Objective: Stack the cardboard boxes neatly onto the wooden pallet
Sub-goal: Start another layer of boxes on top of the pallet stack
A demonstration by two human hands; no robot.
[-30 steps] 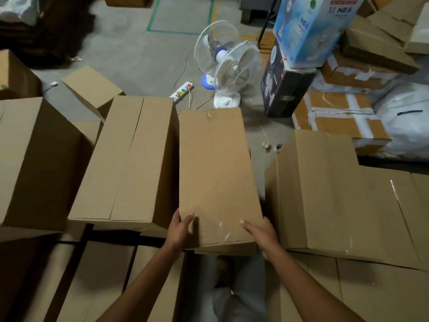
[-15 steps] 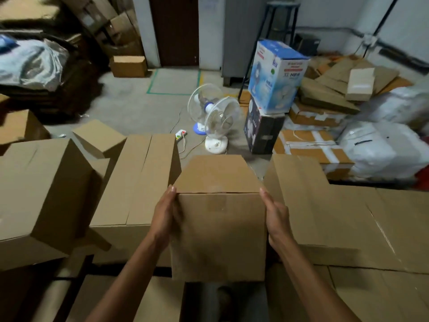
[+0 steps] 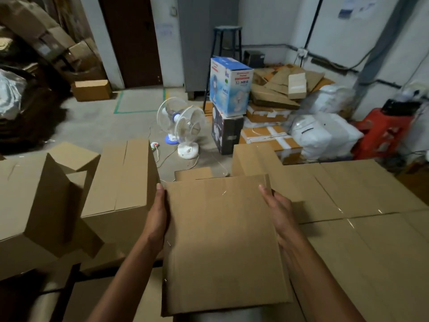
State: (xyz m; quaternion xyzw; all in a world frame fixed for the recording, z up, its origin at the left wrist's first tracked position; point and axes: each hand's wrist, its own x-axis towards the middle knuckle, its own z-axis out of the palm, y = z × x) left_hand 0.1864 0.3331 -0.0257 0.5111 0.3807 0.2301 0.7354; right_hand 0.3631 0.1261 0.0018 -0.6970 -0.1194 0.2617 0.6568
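A plain brown cardboard box [image 3: 220,240] is lifted in front of me, its broad face toward the camera. My left hand [image 3: 157,214] presses flat against its left side and my right hand [image 3: 277,205] against its right side, fingers straight. More brown boxes lie around it: a long one [image 3: 125,180] to the left, a tilted one [image 3: 39,196] at far left, and a wide layer of boxes [image 3: 362,219] to the right. The wooden pallet is hidden under the boxes.
Beyond the boxes, two white table fans [image 3: 183,129] and a power strip [image 3: 154,145] with cords sit on the concrete floor. A blue fan carton [image 3: 229,87] stands on a dark carton. White bags [image 3: 322,133], taped boxes and a stool [image 3: 226,52] crowd the back right.
The box went from lying flat to being tipped up and raised toward me. Both hands moved from its near end to its sides. My view tilted up to the room.
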